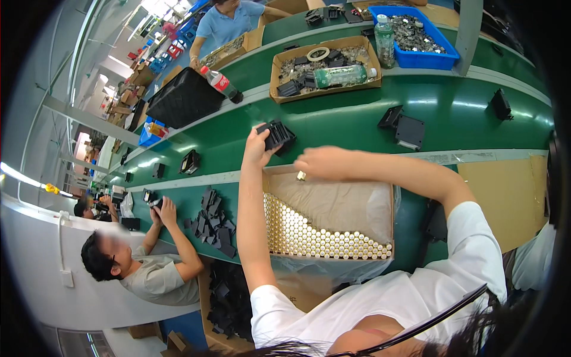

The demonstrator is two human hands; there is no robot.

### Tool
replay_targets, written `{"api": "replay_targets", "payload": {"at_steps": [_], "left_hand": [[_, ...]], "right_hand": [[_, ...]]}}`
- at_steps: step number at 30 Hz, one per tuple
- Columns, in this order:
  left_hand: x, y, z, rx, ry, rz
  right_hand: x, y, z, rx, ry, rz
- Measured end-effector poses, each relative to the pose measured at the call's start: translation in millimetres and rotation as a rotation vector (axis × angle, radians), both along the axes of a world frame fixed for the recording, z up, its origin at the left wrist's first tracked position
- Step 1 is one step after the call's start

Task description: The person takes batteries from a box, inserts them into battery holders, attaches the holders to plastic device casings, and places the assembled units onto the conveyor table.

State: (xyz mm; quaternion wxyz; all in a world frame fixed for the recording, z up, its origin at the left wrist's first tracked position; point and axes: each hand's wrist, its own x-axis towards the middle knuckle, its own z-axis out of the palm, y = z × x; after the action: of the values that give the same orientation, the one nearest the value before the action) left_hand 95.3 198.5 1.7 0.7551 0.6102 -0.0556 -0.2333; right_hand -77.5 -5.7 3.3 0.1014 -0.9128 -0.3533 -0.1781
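My left hand (258,147) is closed on a black plastic housing (277,135) with slots, raised over the green belt. Above the far edge of an open cardboard box (394,208), my right hand (318,163) has its fingers pinched, slightly blurred. At its fingertips shows a small shiny gold-and-white piece (301,175), which looks like a battery. Inside the box, rows of upright battery-like cylinders (324,243) with round shiny ends fill the near and left side. Brown paper (345,202) covers the box's bare part.
A pile of flat black parts (215,223) lies left of the box. More black housings (410,132) rest on the belt (345,131). Beyond stand a carton of parts (324,68), a blue bin (414,41) and bottles. A co-worker (154,262) handles a housing at the left.
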Motion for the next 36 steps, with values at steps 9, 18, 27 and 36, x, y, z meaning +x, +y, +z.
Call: {"api": "replay_targets", "payload": {"at_steps": [9, 18, 27, 36], "left_hand": [[-8, -23, -10, -0.073, 0.181, -0.203], [-26, -42, 4, -0.101, 0.253, -0.004], [-19, -46, -8, 0.239, 0.011, 0.084], [-14, -46, -25, 0.09, -0.13, 0.18]], "right_hand": [[118, -41, 46, -0.353, -0.362, 0.365], [119, -41, 38, 0.264, -0.352, 0.344], [68, -25, 49, 0.741, 0.73, -0.415], [72, -4, 46, 0.296, 0.223, -0.381]]}}
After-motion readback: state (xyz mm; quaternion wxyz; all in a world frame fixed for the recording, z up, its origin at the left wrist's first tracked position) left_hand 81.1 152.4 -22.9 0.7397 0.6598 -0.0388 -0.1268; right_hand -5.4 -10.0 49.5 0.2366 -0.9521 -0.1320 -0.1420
